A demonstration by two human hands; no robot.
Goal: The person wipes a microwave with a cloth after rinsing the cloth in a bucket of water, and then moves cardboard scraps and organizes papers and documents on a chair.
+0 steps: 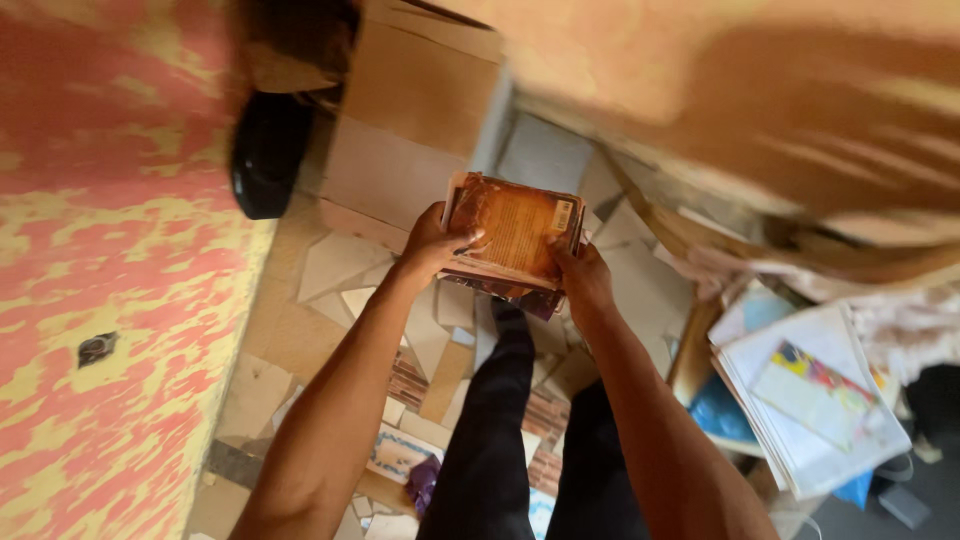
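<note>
**Stack of worn books gripped from both sides**

Held out in front at arm's length, above a floor (335, 262) of broken pale tiles: a small stack of books (515, 240), top cover orange-brown and scuffed, a darker volume showing beneath. Clasped at the left edge by the left hand (432, 246), thumb curled over the top cover, remaining fingers tucked under. Clasped at the right edge by the right hand (583, 277), fingers wrapped around the side, pressed against the lower books. Just beyond the stack, a tall cardboard box (415, 110) standing on the floor. Beside the box, to the left, a dark rounded object (268, 150), too blurred to identify. Low on the right, a pile of loose papers (810, 395) with a colourful booklet on top. Below the arms, dark trouser legs (490, 440).
</note>
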